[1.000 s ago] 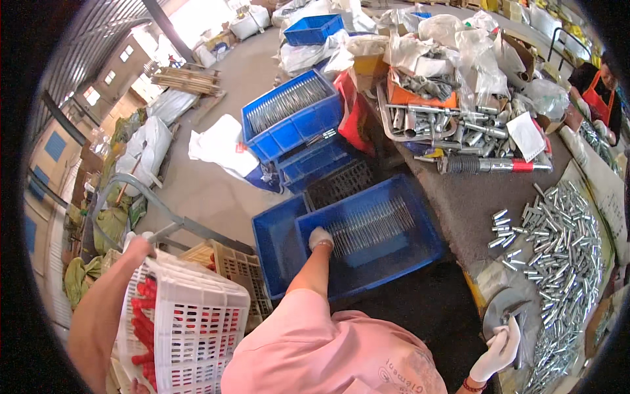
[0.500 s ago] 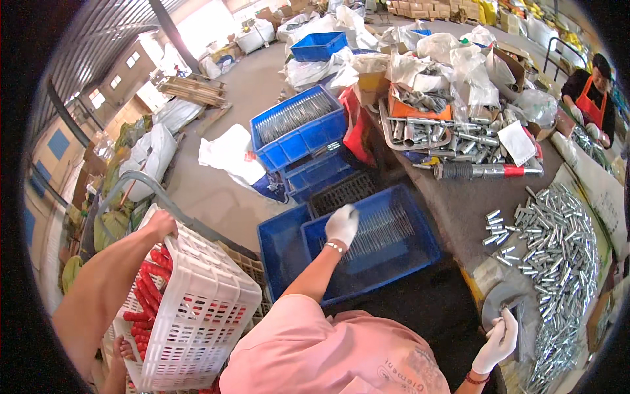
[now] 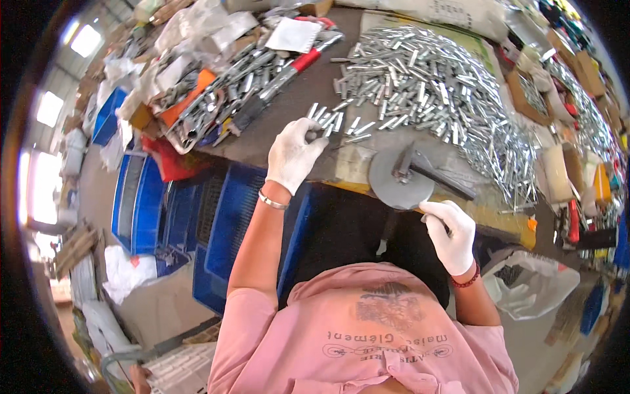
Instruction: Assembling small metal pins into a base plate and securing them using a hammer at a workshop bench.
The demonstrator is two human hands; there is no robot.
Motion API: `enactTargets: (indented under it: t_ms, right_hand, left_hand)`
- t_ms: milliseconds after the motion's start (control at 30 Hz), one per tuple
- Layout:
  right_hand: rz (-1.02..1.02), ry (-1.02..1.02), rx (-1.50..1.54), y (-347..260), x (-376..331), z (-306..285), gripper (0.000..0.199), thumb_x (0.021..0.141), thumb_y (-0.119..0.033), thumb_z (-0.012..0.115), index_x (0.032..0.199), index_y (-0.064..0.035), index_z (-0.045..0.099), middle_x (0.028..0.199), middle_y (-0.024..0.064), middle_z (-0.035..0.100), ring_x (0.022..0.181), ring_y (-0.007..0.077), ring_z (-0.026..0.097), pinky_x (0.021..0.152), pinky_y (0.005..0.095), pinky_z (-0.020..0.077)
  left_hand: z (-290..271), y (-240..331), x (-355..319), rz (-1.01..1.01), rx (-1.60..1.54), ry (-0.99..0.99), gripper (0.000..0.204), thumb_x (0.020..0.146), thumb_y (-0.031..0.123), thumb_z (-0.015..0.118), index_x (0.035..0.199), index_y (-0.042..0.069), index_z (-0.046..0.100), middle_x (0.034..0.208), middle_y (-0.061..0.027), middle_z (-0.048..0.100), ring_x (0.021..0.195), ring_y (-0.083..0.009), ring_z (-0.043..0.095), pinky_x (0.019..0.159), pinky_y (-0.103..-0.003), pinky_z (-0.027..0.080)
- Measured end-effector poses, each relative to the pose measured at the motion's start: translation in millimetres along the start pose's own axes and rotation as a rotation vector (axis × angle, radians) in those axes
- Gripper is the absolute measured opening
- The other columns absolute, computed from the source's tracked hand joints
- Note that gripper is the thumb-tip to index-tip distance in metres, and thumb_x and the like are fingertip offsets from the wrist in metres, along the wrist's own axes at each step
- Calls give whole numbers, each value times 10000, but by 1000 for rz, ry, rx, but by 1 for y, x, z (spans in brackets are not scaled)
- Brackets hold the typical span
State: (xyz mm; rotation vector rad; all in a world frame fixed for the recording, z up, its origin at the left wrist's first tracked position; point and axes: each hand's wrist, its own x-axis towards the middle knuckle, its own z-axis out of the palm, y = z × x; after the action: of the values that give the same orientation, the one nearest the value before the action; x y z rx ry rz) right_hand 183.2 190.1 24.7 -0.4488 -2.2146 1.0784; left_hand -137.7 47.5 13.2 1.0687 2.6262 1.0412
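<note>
My left hand, in a white glove, is over the near edge of the worktable. Its thumb and index finger curve apart, just left of a few loose metal pins. A large pile of shiny metal pins spreads beyond. My right hand, also gloved, is at the near rim of a round grey metal disc with a bar-shaped piece on top. Its fingers are bent and drawn together; whether something small is between them is hidden. Below my left forearm is a blue bin.
Metal tools and rods lie heaped at the far left of the table, with a white paper pad on them. More blue bins stand left. A white crate and another person's hand show at lower left.
My view has swung right toward the table. My left hand has moved from above the blue bin to the loose pins; my right hand stays near the disc.
</note>
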Motion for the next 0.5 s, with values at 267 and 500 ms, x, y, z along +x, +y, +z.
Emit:
enactTargets:
  t_ms: [267, 500]
  right_hand:
    - [124, 76, -169, 5, -17, -34, 164, 889, -64, 782, 1050, -93, 786, 881, 126, 720, 771, 312, 711, 705, 368, 570]
    - [286, 344, -861, 65, 4, -111, 202, 902, -164, 761, 1103, -142, 754, 968, 82, 718, 903, 301, 735, 778, 402, 593]
  left_hand:
    - [7, -13, 5, -13, 87, 20, 397, 927, 161, 724, 1304, 46, 672, 1050, -131, 762, 897, -238, 728, 838, -363, 572]
    - [-1, 54, -34, -161, -726, -257, 304, 1024, 121, 655, 1316, 38, 641, 1026, -26, 704, 833, -99, 675, 672, -225, 529]
